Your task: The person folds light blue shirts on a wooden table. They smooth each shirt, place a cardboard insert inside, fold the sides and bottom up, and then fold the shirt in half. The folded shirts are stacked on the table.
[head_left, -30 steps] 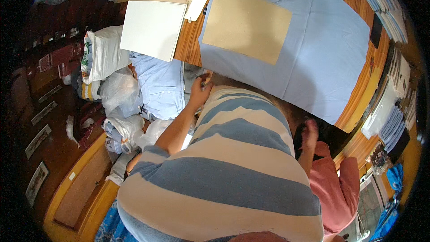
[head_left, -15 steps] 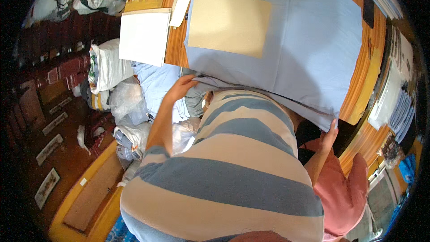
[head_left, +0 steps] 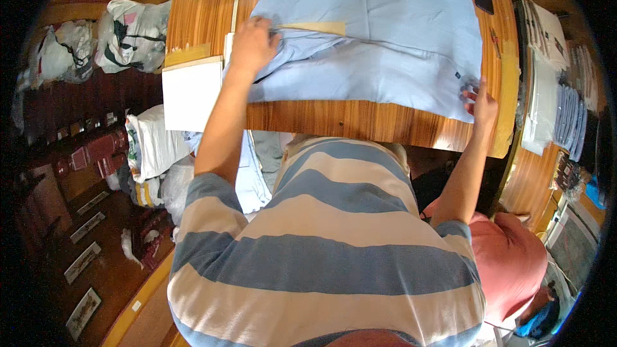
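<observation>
Here our light blue shirt (head_left: 379, 51) lies flat and smooth on the wooden table (head_left: 360, 119), a tan card (head_left: 315, 27) mostly hidden beneath its fold. Our left hand (head_left: 254, 45) presses the fold, fingers curled; our right hand (head_left: 482, 99) pins the hem, fingers spread.

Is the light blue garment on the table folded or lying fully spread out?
Partly folded. The light blue garment has its near edge doubled over the tan board, with the left hand and right hand pressing its two ends.
</observation>
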A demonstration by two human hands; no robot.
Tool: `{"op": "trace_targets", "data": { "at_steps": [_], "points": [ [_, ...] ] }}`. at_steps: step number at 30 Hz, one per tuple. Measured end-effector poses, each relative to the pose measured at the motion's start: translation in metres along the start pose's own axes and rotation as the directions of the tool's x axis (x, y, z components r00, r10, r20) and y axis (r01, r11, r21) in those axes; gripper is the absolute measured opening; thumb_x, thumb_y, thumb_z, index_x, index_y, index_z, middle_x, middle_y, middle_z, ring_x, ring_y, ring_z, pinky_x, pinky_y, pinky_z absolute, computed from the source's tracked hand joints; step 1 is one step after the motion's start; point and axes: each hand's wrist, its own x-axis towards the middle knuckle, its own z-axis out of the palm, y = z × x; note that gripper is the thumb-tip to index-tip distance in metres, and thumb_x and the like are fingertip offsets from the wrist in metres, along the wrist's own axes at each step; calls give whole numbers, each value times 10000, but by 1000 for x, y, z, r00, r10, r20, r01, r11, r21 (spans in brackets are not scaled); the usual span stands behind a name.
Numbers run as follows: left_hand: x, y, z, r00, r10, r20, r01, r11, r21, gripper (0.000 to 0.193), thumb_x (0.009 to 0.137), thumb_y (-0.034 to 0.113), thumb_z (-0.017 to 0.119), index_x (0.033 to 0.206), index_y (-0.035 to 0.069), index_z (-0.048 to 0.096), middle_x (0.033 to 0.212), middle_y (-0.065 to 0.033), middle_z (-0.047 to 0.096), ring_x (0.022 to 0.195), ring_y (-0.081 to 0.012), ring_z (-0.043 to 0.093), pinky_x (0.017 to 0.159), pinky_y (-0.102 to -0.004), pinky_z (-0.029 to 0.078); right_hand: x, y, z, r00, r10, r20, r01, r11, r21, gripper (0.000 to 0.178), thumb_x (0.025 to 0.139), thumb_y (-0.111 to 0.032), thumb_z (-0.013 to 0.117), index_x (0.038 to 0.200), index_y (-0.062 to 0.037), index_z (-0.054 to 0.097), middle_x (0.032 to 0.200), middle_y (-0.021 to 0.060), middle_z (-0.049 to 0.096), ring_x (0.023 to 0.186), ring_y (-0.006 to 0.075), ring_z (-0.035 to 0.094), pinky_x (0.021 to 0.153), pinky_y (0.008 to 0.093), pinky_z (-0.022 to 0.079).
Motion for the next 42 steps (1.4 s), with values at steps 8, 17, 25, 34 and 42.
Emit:
{"op": "trace_targets", "data": {
  "at_steps": [8, 17, 25, 34, 42],
  "points": [
    [26, 62, 97, 903, 400, -155, -429, 844, -323, 444, 971, 188, 697, 1386, 45, 631, 1441, -175, 633, 1380, -383, 562, 1173, -473, 443, -116, -110, 216, 323, -822, 468, 944, 249, -214, 247, 903, -244, 775, 1092, -88, 742, 1118, 121, 735, 1081, 341, 680, 946, 447, 552],
    [43, 67, 101, 920, 310, -239, -360, 910, -205, 308, 893, 276, 803, 1157, 118, 779, 1101, -66, 777, 1018, -263, 688, 917, -399, 524, -59, -110, 189, 229, -713, 663, 972, 202, -119, 347, 861, -315, 812, 1089, -77, 703, 1113, 148, 732, 1060, 397, 673, 945, 490, 536],
    [74, 55, 107, 913, 356, -201, -404, 859, -315, 191, 871, 239, 828, 1009, 112, 796, 997, -29, 786, 888, -220, 673, 836, -351, 515, 127, 17, -27, 882, -419, 214, 458, 869, -186, 295, 913, -271, 790, 1086, -38, 741, 1034, 173, 761, 934, 383, 710, 831, 467, 562],
    [37, 72, 69, 870, 408, -277, -461, 872, -162, 290, 902, 196, 793, 1181, 139, 739, 1182, -67, 726, 1099, -299, 663, 950, -434, 521, 51, -42, 71, 366, -914, -174, 637, 382, -670, 245, 955, -211, 732, 1088, -5, 719, 991, 210, 746, 858, 369, 725, 781, 473, 595],
    [-151, 83, 36, 977, 119, -176, -192, 849, -492, 272, 848, 131, 821, 1102, 90, 731, 1126, -93, 716, 1073, -310, 666, 908, -450, 534, -213, -200, 323, -426, -778, 462, 842, -153, 518, 374, 843, -272, 853, 1138, -79, 727, 1080, 127, 720, 1076, 340, 671, 916, 447, 550]
  ]
}}
